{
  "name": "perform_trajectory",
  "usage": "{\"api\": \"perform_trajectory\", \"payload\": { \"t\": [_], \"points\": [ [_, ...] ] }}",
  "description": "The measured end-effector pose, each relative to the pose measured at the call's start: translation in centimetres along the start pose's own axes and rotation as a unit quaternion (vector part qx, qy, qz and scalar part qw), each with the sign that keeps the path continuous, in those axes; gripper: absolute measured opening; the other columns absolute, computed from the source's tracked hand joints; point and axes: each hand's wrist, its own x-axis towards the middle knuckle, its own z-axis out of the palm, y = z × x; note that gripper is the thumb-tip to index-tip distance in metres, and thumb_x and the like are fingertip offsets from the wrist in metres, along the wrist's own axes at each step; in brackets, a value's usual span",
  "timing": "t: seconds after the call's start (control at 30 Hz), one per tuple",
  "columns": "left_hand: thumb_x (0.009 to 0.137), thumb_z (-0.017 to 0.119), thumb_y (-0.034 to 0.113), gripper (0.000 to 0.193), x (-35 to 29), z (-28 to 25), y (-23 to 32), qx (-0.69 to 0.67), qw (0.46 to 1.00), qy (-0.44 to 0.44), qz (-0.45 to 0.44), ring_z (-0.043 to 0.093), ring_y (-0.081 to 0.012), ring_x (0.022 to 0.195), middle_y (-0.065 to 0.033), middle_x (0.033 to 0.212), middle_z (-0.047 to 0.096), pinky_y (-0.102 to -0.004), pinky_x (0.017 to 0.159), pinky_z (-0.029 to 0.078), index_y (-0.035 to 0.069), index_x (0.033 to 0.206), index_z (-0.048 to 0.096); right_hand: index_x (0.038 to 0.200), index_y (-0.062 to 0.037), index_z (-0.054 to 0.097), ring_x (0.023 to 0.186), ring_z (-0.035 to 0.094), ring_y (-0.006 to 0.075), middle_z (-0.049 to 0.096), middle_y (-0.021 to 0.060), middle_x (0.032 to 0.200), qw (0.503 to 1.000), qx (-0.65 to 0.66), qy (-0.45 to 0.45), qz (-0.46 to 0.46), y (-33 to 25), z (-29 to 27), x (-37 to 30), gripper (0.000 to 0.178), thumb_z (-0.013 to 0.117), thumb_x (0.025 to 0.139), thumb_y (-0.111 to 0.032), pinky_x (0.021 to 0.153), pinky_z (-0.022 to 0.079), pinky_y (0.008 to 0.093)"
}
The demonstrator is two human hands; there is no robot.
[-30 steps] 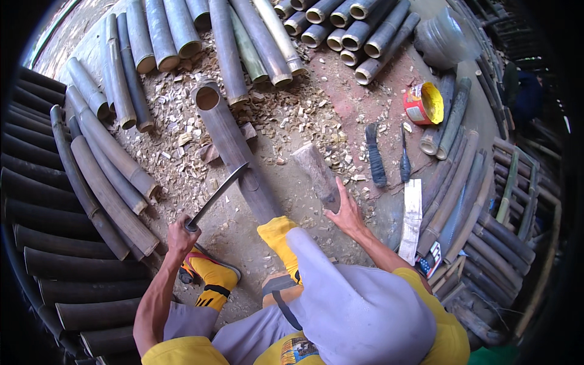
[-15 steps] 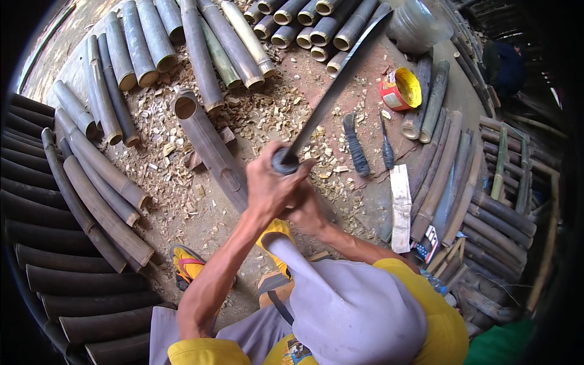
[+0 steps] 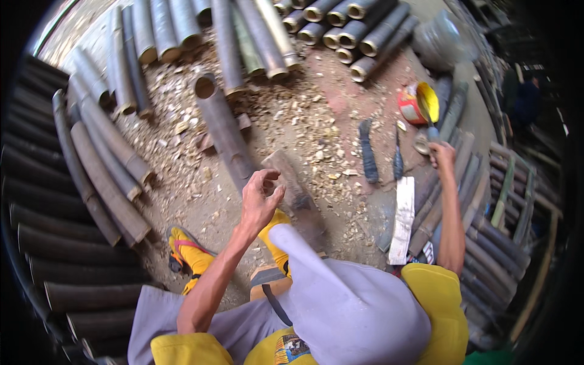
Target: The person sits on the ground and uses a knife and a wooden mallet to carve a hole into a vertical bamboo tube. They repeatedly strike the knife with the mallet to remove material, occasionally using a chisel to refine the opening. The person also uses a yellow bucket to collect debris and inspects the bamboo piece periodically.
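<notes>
Fingers of my left hand [image 3: 260, 198] curl loosely, holding nothing, just above the grey bamboo pole [image 3: 224, 131] lying beyond it. My right hand [image 3: 441, 155] is stretched far out, closed on a dark tool handle [image 3: 431, 131] beside the yellow tin [image 3: 420, 103].

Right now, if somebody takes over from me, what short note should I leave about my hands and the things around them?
Left hand: raised over the wooden block, fingers loosely curled, holding nothing.
Right hand: stretched out to the right, at a small tool beside the yellow bowl; grip unclear.
Bamboo pole: lies in front, unheld. Two dark tools lie to its right.
Done: wood chips cover the ground.
Left: the pole looks whole, not split.
</notes>
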Motion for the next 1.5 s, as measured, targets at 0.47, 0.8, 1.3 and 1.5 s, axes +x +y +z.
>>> {"api": "perform_trajectory", "payload": {
  "t": [0.47, 0.8, 1.3, 1.5],
  "points": [
    [0.080, 0.074, 0.030, 0.056, 0.3, -0.8, 2.6, -0.209, 0.971, -0.088, -0.081, 0.062, -0.0191, 0.101, -0.0123, 0.113, 0.063, -0.0324, 0.088, 0.051, 0.000, 0.123, 0.055, 0.115, -0.0036, 0.042, 0.056, 0.052, 0.0127, 0.056, 0.0097, 0.086, 0.977, 0.166, 0.033, -0.130, -0.8, 9.8, -17.6, 0.045, 0.070, 0.083, -0.016, 0.042, 0.039, 0.0236],
    [0.074, 0.068, 0.011, 0.026, 2.7, -4.9, 0.2, -0.277, 0.941, 0.192, 0.019, 0.060, -0.0111, 0.062, -0.0041, 0.074, 0.062, -0.0265, 0.058, 0.053, 0.005, 0.092, 0.050, 0.143, -0.0010, 0.026, 0.113, 0.046, 0.0370, 0.046, 0.0236, 0.125, 0.934, -0.152, -0.186, -0.264, 3.0, 18.3, -26.2, 0.085, 0.073, 0.077, -0.028, 0.098, 0.038, 0.0451],
    [0.068, 0.070, 0.016, 0.033, -5.2, -21.4, -9.4, 0.490, 0.869, -0.073, 0.009, 0.062, -0.0343, 0.079, -0.0120, 0.081, 0.059, -0.0451, 0.066, 0.049, 0.007, 0.090, 0.047, 0.126, 0.0039, 0.042, 0.104, 0.058, 0.0319, 0.059, 0.0213, 0.110, 0.912, -0.111, -0.385, -0.090, 1.2, 18.5, -24.8, 0.084, 0.079, 0.057, -0.026, 0.092, 0.045, 0.0394],
    [0.071, 0.069, 0.014, 0.030, -4.9, -21.4, -8.7, 0.519, 0.852, -0.057, 0.042, 0.062, -0.0321, 0.080, -0.0122, 0.081, 0.059, -0.0423, 0.070, 0.049, 0.006, 0.089, 0.047, 0.129, 0.0027, 0.042, 0.095, 0.062, 0.0344, 0.059, 0.0222, 0.109, 0.868, -0.143, -0.359, -0.312, -2.5, 16.2, -26.1, 0.084, 0.082, 0.063, -0.030, 0.085, 0.051, 0.0413]
  ]
}}
